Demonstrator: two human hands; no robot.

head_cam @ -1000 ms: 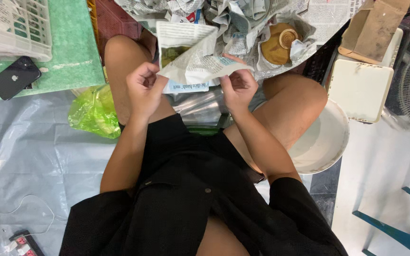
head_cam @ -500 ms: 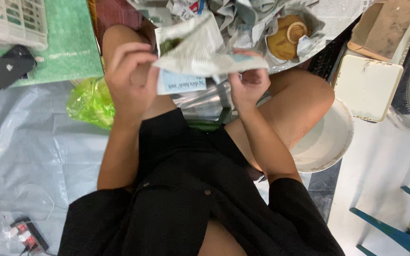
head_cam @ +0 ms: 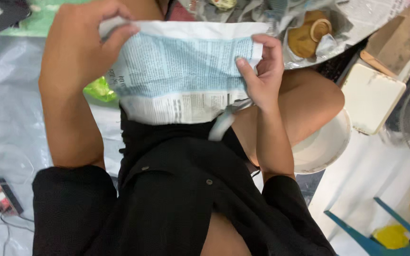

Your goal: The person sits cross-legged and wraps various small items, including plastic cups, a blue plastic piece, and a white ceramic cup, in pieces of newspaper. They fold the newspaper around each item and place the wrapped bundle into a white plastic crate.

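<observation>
A grey plastic sheet point(head_cam: 10, 118) covers the floor under the seated person, whose black clothes point(head_cam: 176, 199) fill the lower middle of the view. Stretched flat between both hands, above the lap and across the knees, is a newspaper sheet point(head_cam: 181, 76), pale blue over most of its face and white along its lower strip. The left hand point(head_cam: 79, 47) is closed on the sheet's upper left corner, fingers curled over the top edge. The right hand point(head_cam: 259, 71) pinches the right edge, thumb on the front and fingers behind. To the right, just beside the knee, a white bowl point(head_cam: 323, 142) sits on the floor, with a white square lid point(head_cam: 373, 99) near it. Above the right hand, a brown round thing point(head_cam: 309, 35) lies in crumpled newspaper. A green bag point(head_cam: 100, 90) shows below the sheet's left side. A power strip point(head_cam: 1, 196) lies far left.
</observation>
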